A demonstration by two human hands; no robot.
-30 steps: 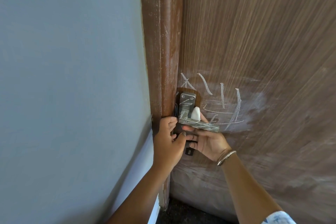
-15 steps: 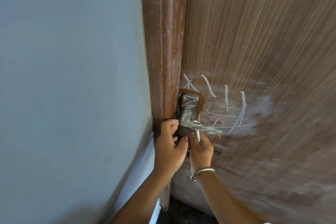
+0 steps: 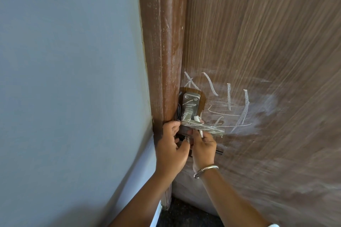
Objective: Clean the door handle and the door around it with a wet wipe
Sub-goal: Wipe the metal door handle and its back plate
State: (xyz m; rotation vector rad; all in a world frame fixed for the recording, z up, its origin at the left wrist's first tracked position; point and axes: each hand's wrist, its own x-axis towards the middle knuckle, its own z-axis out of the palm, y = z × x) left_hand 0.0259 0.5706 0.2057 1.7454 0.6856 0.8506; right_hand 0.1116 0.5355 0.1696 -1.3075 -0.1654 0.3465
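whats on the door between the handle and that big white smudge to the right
White chalk-like scribbles on the door: upright strokes crossed by thin level lines, between the door handle and the smudge, in the head view.

Door handle (image 3: 202,126) on door (image 3: 258,42), frame (image 3: 162,42) left.

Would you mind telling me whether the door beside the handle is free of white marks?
No, white scribbles and a pale smear cross the door right of the handle.

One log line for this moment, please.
left hand grips door at its edge | right hand pinches white stick at door handle | white scribbles on door and handle | wet wipe not in view
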